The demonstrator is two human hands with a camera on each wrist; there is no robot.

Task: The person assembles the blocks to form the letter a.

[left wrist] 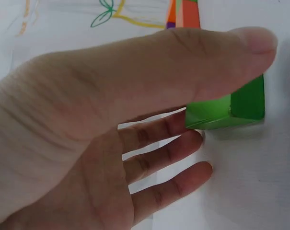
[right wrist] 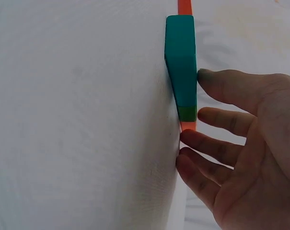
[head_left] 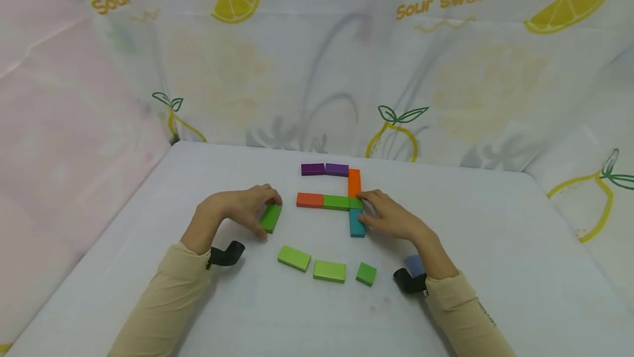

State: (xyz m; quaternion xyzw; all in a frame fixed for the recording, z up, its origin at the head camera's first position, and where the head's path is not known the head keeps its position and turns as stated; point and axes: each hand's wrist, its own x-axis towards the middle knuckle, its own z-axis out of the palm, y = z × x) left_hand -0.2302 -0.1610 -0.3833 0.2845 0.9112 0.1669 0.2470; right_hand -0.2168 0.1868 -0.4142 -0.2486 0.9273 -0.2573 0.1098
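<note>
In the head view my left hand pinches a green rectangular block between thumb and fingers; the left wrist view has the thumb crossing in front of this block. Over to the right, my right hand rests its fingertips along the right side of a column made of an orange block, a small green block and a teal block. Its fingers are relaxed, with the thumb by the teal block in the right wrist view. A green block and a red-orange block extend leftward from the column.
Two purple blocks run left from the column's far end. Nearer the front lie two light green blocks and a small green block. A blue block is partly hidden by the right wrist. Printed cloth backs the white table.
</note>
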